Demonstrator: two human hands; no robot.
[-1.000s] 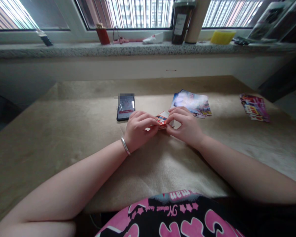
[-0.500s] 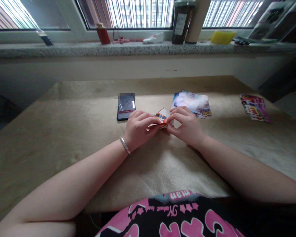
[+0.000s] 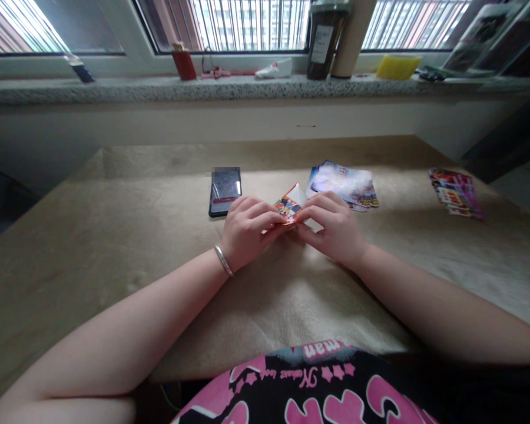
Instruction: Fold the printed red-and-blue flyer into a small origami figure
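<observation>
A small piece of printed paper (image 3: 288, 207), folded, with a red, yellow and blue picture and a white part at its top, is between my two hands. My left hand (image 3: 252, 228) pinches its lower left edge between thumb and fingers; a silver bangle sits on that wrist. On the other side, my right hand (image 3: 331, 227) grips the lower right edge with thumb and forefinger. The fingertips of both hands nearly meet at the paper's bottom edge, and they hide part of it.
A phone (image 3: 225, 191) lies just beyond my left hand. Behind my right hand is a pile of glossy printed sheets (image 3: 347, 181); more colourful sheets (image 3: 457, 193) lie far right. Along the windowsill (image 3: 247, 88) stand a dark jar (image 3: 325, 44), a red holder (image 3: 184, 63) and a yellow block (image 3: 398, 67).
The folded paper has tipped up, so more of its picture and white part shows. My right fingers have moved slightly left and closed in on its edge. The phone and sheets stay put.
</observation>
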